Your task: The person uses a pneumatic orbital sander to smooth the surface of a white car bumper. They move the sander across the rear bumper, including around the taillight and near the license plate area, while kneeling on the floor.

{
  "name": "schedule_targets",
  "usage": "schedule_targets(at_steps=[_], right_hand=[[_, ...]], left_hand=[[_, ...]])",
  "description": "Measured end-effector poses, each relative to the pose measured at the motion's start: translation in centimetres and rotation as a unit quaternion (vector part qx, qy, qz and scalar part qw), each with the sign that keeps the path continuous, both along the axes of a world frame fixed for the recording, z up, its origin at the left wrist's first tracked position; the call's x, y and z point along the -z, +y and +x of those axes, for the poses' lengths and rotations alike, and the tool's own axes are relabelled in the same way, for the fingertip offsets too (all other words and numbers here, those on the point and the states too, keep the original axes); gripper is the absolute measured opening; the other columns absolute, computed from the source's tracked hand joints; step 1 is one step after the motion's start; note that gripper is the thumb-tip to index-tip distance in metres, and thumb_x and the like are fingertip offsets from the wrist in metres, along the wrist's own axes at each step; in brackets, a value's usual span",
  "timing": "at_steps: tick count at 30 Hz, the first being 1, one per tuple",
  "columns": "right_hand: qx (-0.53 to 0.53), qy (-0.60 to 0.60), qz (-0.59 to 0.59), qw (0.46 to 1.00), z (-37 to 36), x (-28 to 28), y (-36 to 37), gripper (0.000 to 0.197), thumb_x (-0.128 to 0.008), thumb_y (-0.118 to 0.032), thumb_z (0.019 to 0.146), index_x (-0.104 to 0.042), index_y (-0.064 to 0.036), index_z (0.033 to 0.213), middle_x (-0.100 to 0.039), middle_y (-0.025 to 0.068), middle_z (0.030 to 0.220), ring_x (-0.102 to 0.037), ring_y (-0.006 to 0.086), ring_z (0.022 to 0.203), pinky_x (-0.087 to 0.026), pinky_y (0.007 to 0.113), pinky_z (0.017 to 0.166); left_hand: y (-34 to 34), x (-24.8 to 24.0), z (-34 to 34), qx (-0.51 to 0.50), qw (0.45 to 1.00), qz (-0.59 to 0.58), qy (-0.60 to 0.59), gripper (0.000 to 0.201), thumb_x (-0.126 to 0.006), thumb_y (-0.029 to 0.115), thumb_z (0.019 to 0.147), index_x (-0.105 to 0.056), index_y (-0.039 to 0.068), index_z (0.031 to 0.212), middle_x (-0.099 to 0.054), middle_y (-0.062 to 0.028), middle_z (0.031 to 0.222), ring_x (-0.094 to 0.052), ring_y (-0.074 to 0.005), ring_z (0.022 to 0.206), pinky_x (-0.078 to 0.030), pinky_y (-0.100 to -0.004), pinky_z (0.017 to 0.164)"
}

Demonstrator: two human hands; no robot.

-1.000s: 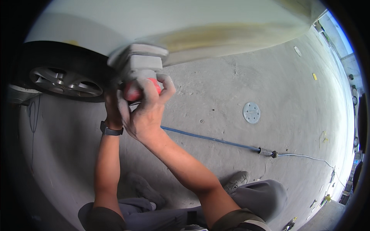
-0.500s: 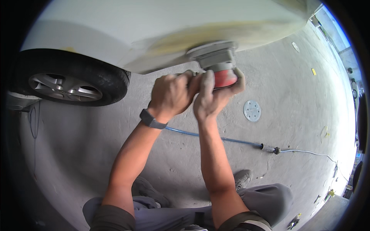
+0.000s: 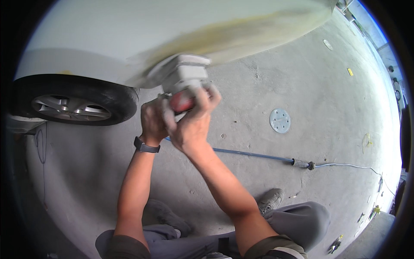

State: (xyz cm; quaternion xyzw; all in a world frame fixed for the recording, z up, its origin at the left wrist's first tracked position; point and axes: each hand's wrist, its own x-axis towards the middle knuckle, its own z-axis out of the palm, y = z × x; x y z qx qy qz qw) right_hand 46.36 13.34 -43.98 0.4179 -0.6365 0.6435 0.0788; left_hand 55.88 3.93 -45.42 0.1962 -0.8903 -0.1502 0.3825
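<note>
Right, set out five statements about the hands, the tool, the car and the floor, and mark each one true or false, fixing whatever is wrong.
1. The right hand grips the red-and-grey tool. True.
2. The dark wristband is on the right wrist. False: it is on the left wrist.
3. The pale car panel has a yellowish patch on it. True.
4. The hose on the floor is red near the hands. False: it is blue there.
5. The round grey disc lies to the left of the wheel. False: it lies to the right, on the floor.
</note>
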Motion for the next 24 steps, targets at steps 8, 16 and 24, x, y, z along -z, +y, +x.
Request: schedule_targets(at_steps=[8,16,24], right_hand=[[0.012,-0.132,-0.059,0.989,-8.8,-1.7,2.2,0.071,-0.078,-0.02,0.095,-0.028,-0.0079,0.144,-0.048,0.021,0.129,-0.054,0.0271,0.113,-0.048,0.044,0.101],[-0.014,0.004,-0.047,0.999,0.6,-1.2,-0.2,0.086,-0.087,-0.012,0.082,-0.032,-0.0056,0.147,-0.037,0.0304,0.135,-0.044,0.0462,0.124,-0.045,0.053,0.101],[-0.015,-0.029,-0.03,0.999,-0.8,0.6,0.2,0.081,-0.084,-0.013,0.086,-0.031,-0.0027,0.146,-0.043,0.026,0.134,-0.045,0.0405,0.127,-0.044,0.052,0.105]], left_hand=[[4.1,-3.9,-9.3,-0.037,0.998,0.036,-0.039,0.038,-0.05,0.031,0.11,-0.067,0.006,0.086,-0.066,-0.021,0.066,-0.066,-0.0455,0.062,-0.053,-0.0524,0.056],[0.9,-1.4,0.3,0.004,0.997,0.044,0.066,0.038,-0.059,0.036,0.102,-0.068,-0.001,0.102,-0.068,-0.0204,0.077,-0.07,-0.0396,0.069,-0.052,-0.0463,0.059],[0.8,-1.0,-0.4,-0.026,0.999,-0.023,-0.041,0.039,-0.05,0.032,0.108,-0.067,-0.002,0.1,-0.07,-0.0227,0.079,-0.069,-0.0458,0.072,-0.052,-0.0511,0.058]])
